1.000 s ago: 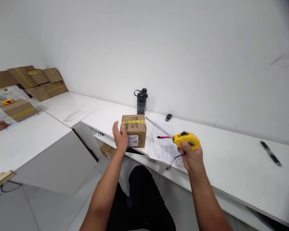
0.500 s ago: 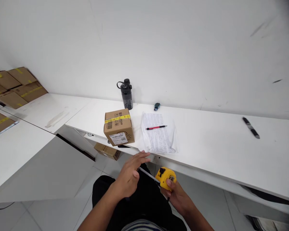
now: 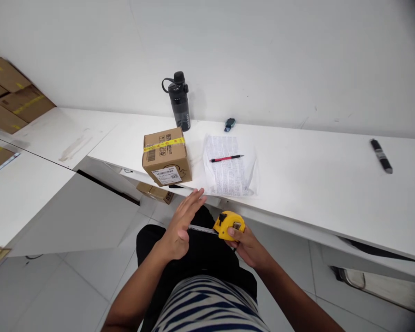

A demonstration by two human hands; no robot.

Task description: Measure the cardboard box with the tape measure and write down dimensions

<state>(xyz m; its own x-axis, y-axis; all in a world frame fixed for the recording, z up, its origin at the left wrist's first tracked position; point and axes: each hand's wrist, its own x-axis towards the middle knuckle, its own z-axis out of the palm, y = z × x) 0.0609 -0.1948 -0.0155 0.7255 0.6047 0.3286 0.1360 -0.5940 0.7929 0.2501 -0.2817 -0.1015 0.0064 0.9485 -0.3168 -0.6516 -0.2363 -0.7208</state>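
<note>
My right hand (image 3: 247,244) is closed around a yellow tape measure (image 3: 229,226), thumb on its side, above my lap. A short length of the tape measure's blade (image 3: 204,229) sticks out to the left. It reaches my left hand (image 3: 180,227), which is open with its fingers stretched out and pointing toward the table. The blade's tip is hidden by that hand, so I cannot tell whether they touch. Beyond the hands, a taped cardboard box (image 3: 166,157) sits near the table's front edge. Right of it lie printed sheets (image 3: 224,180) with a red and black pencil (image 3: 227,158) on top.
A dark water bottle (image 3: 180,103) stands behind the box. A small dark teal object (image 3: 229,124) lies near the wall, and a black marker (image 3: 381,156) at the right of the white table (image 3: 311,184). Cardboard boxes (image 3: 19,94) are stacked at far left; another box (image 3: 155,192) is below the table.
The view has tilted downward, so the table's things appear higher and more of my striped shirt shows. The tape measure's blade looks more level, and my left hand is turned more upright.
</note>
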